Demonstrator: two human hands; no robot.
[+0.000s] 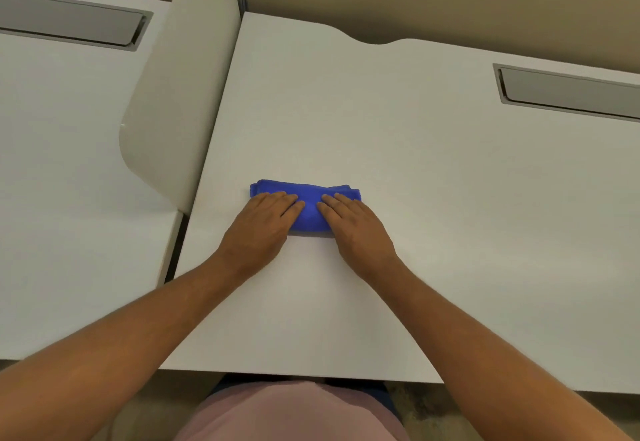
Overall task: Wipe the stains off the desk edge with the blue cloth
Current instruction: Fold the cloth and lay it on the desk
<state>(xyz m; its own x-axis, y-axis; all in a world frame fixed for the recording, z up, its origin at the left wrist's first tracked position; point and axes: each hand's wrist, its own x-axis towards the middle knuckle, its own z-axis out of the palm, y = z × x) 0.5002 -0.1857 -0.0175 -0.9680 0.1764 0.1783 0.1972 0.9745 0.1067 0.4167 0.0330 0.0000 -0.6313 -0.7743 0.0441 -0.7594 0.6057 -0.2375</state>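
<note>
Pink-shirted torso (291,413) meets the near edge of the white laminate bench (433,181). Out from that edge, toward the left side, lies the folded blue terry cloth (308,208). Left hand (263,222) and right hand (356,226) press it flat, fingers (291,200) extended, close together, not gripping. 2 grey cable trays (568,92) sit further off.
</note>
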